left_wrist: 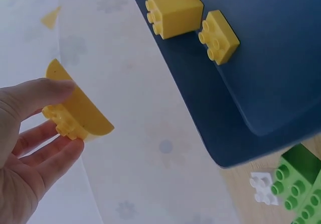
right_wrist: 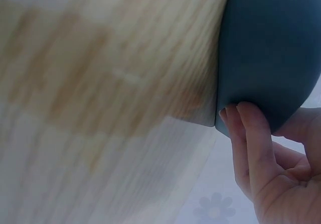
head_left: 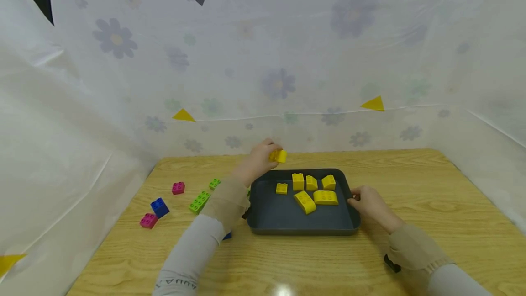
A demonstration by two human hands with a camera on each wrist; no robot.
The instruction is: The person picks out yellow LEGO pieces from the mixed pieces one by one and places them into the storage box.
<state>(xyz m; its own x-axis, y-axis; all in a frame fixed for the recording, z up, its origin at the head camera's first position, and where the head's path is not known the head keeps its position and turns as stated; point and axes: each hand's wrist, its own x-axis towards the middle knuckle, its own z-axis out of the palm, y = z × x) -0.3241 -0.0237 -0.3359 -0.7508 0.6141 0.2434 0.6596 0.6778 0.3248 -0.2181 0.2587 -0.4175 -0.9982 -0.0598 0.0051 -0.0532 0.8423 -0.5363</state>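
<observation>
Above the far left corner of a dark grey tray (head_left: 269,216), my left hand (head_left: 258,162) pinches a yellow building brick (left_wrist: 85,108) between thumb and fingers. The brick has a curved side and a row of studs, seen in the left wrist view. My right hand (head_left: 370,204) grips the right rim of the tray; in the right wrist view its fingers (right_wrist: 256,138) press against the outer wall. Several yellow bricks lie in the tray, among them a long rounded one (head_left: 326,197), a tilted curved one (head_left: 305,202) and a small square one (head_left: 281,188).
Left of the tray lie pink bricks (head_left: 178,188), a blue brick (head_left: 160,207) and green bricks (head_left: 199,202). A white brick (left_wrist: 264,188) sits beside the green ones. My left forearm hides part of this group. A flowered sheet (head_left: 230,81) hangs behind the wooden table (head_left: 411,182).
</observation>
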